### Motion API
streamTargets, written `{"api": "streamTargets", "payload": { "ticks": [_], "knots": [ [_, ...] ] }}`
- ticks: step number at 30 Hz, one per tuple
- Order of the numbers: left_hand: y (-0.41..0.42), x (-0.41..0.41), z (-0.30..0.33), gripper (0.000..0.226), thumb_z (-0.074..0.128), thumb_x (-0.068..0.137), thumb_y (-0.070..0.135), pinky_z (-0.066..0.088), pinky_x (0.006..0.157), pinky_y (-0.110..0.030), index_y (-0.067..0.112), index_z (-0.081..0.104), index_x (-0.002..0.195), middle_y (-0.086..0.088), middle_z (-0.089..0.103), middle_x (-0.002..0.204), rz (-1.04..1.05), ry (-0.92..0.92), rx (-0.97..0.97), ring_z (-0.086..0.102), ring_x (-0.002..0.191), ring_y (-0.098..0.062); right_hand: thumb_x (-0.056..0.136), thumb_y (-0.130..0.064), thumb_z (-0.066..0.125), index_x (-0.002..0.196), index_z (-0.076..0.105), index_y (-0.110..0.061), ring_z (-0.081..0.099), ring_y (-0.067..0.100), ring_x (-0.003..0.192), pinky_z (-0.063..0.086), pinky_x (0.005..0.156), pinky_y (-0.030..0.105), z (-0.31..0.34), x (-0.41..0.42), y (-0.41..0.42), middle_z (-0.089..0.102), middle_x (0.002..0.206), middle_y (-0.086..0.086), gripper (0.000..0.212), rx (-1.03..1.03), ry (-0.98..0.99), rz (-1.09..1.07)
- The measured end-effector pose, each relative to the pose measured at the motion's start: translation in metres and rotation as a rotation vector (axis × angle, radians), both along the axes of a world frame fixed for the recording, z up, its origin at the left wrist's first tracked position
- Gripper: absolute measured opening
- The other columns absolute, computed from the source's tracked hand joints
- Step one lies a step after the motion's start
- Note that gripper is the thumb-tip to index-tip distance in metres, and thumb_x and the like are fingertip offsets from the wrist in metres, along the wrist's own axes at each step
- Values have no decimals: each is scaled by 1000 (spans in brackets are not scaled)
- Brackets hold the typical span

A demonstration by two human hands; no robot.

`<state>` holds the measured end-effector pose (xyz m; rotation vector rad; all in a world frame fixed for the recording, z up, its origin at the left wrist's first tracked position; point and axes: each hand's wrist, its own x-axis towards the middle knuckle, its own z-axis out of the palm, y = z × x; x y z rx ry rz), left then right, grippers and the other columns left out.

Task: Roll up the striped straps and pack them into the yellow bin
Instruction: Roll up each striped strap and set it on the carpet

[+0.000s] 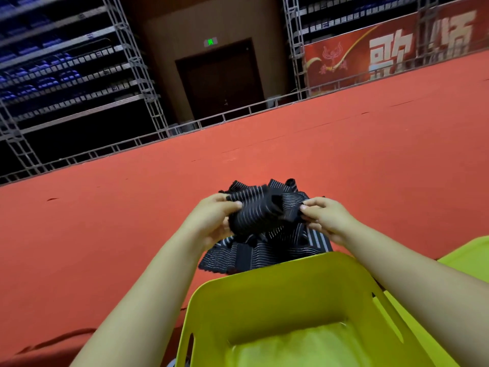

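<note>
While the yellow bin (264, 295) sits close in front of the person, apparently with nothing in it yet, the rolling is the step in hand. One striped strap (258, 214) is held up in the air as a fat, partly wound roll, above the loose heap of straps (254, 251) lying on the red floor (105, 221) just beyond the bin's far rim.

Judging by this, the next move calls for winding the remaining tail onto the roll, keeping it tight so it does not spring open, then lowering it into the bin.

Both forearms reach forward over the bin, nearly parallel. The left hand (211, 221) has its grip closed round the roll's end, thumb on top. The right hand (325, 217) has its grip pinched together on the strap's free end, fingertips (304, 207) pressed on the fabric.
</note>
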<state>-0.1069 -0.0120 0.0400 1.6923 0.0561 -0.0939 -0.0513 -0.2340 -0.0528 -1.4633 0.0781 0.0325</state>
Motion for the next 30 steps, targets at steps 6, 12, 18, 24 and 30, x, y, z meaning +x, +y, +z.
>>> {"api": "streamTargets", "payload": {
  "ticks": [6, 12, 18, 24, 30],
  "knots": [
    [-12, -17, -45, 11, 58, 94, 5, 57, 69, -31, 14, 63, 97, -3, 64, 88, -470, 185, 386, 63, 75, -14, 89, -2, 57, 86, 66, -9, 59, 19, 85, 45, 84, 30, 10, -6, 6, 65, 87, 7, 11, 283, 4, 57],
    [-18, -5, -69, 11, 56, 96, 11, 56, 75, -29, 16, 62, 89, -1, 66, 86, -366, 114, 543, 63, 73, -10, 82, 3, 69, 84, 61, -14, 58, 21, 86, 46, 70, 27, -11, -8, 9, 60, 87, 1, 19, -296, -135, -74],
    [-21, 35, -85, 12, 58, 95, 18, 54, 80, -32, 20, 63, 106, -2, 63, 104, -70, -5, 587, 62, 87, -19, 81, 6, 67, 100, 62, -16, 55, 20, 100, 38, 75, 25, -21, -7, 6, 60, 108, 2, 29, -398, -131, -65],
    [-45, 57, -98, 32, 46, 101, 18, 47, 71, -31, 16, 51, 133, -7, 62, 107, 2, 195, 229, 59, 88, -19, 79, 20, 56, 86, 64, -14, 59, 11, 87, 46, 67, 13, -18, -15, 0, 65, 89, -2, 35, -359, -213, -23],
    [-61, 54, -87, 24, 49, 98, 40, 46, 72, -29, 28, 63, 113, 8, 69, 86, -190, 142, 45, 62, 79, -11, 79, 17, 61, 87, 62, -12, 58, 18, 85, 48, 73, 26, -16, -17, -7, 63, 90, 6, 30, -237, -217, -76]
  ]
}}
